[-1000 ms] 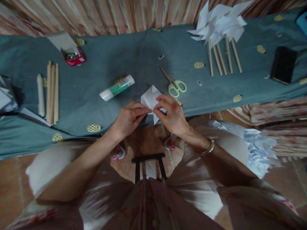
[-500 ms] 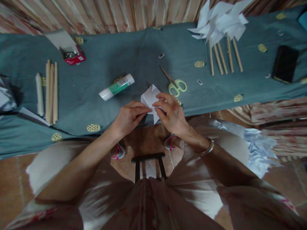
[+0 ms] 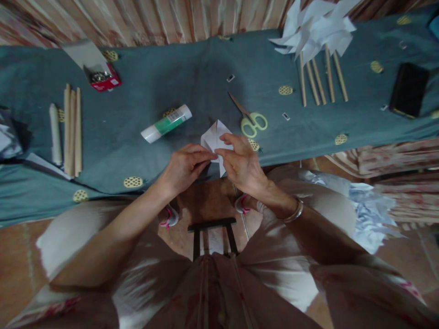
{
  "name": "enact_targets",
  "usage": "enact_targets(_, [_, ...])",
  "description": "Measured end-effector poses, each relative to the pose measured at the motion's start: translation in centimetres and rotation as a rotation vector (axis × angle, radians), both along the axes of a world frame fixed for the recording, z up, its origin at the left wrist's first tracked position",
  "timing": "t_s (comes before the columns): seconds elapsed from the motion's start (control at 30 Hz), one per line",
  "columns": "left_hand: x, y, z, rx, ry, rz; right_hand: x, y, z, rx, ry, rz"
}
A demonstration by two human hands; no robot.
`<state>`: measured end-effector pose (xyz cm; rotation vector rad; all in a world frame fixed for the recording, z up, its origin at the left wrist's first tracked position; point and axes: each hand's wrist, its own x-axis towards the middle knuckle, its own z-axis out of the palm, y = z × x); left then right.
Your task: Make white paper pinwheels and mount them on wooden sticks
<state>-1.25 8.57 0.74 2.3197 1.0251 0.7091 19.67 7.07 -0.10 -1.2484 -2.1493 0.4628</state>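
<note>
Just beyond hands (image 3: 187, 167), illegible green label (image 3: 167, 123)

The person's bare left grip (image 3: 183, 169) pinches a small, folded white paper piece (image 3: 209, 136) at the near edge of a counter (image 3: 192, 68) covered in teal, pineapple-printed cloth; the bare right grip (image 3: 245, 164) has its fingertips at the paper, close beside the left's. Just beyond lie a white-and-green cylindrical tube (image 3: 167, 123) and scissors with pale green handles (image 3: 251, 116). Slender pale wooden sticks (image 3: 72, 132) lie to the left, near an open red-and-white cardboard box (image 3: 109, 83) of small metal pieces. White paper pinwheels on wooden sticks (image 3: 317, 32) lie at far right, near a black rectangular object (image 3: 409, 90).
</note>
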Motion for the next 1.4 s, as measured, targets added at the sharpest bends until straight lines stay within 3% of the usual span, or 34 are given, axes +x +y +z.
enact_targets(0.53, [0.2,-0.3,0.0,-0.063,-0.007,0.053,-0.6,-0.3,-0.5,-0.001,-0.076,0.027])
enact_targets(0.77, [0.3,-0.3,0.2,-0.031,-0.039,0.057,-0.8,-0.5,0.1,-0.015,-0.041,0.001])
enact_targets(0.9, [0.2,-0.3,0.0,0.002,-0.024,0.058,0.2,0.5,0.4,-0.006,0.042,-0.043])
enact_targets(1.2, [0.1,-0.2,-0.1,0.072,-0.029,0.021,0.8,3.7,-0.3,-0.027,0.012,-0.111])
enact_targets(1.4, [-0.4,0.0,-0.1,0.106,-0.012,0.019,1.2,5.2,0.7,-0.156,0.083,-0.17])
